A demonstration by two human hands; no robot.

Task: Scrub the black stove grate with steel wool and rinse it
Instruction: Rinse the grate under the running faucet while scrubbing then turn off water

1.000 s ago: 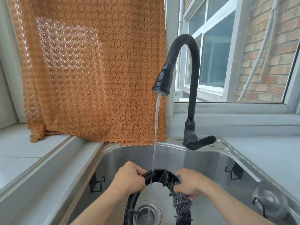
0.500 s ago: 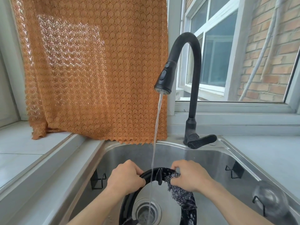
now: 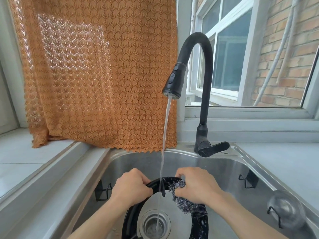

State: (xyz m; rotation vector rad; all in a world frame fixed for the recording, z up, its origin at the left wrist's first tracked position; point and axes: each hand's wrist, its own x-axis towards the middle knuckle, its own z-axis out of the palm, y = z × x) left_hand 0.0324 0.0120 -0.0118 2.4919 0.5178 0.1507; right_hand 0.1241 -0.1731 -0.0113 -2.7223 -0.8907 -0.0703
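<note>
**Grate under tap, wool on rim**

I see the grate [image 3: 198, 219], a black ring, held tilted in the sink [image 3: 229, 169] above the drain [image 3: 154, 225]. The left hand [image 3: 130, 188] grips the ring's upper left rim, fingers curled round it. The right hand [image 3: 196, 185] clutches the wool [image 3: 183, 199] and presses it on the upper right rim; droplets speckle the ring below. The faucet [image 3: 203, 87] runs: the stream [image 3: 164, 135] falls between my two hands, past a prong of the grate, into the drain. An orange curtain [image 3: 103, 71] hangs behind the sink.
</note>
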